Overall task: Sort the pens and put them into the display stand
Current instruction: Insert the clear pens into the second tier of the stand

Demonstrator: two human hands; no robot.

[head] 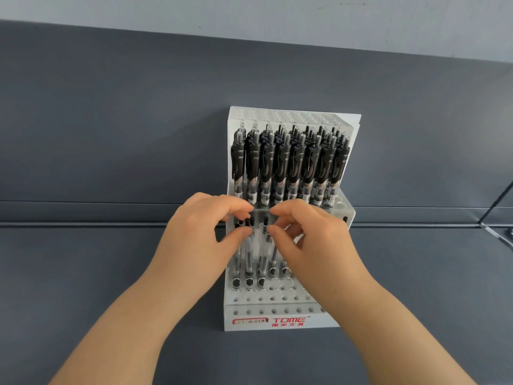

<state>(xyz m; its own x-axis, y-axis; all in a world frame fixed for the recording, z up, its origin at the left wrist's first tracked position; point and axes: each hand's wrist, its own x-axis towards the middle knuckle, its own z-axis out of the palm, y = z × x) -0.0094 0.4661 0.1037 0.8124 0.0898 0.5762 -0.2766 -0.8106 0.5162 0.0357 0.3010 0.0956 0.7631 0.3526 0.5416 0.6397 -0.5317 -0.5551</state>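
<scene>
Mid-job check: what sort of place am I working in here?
Likely a stationery shop or stockroom, not certain. A branded retail display stand holds rows of black pens, and it sits on a dark grey shelf with a back panel, like store shelving.

Matt white plastic display stand [280, 323], glossy black-and-clear plastic pens [283, 165], smooth matt grey shelf [111, 273]

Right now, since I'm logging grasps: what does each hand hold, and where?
The left hand pinches a clear pen near its black top. The right hand pinches a second pen likewise. Both pens stand in the lower tier of the display stand.
</scene>
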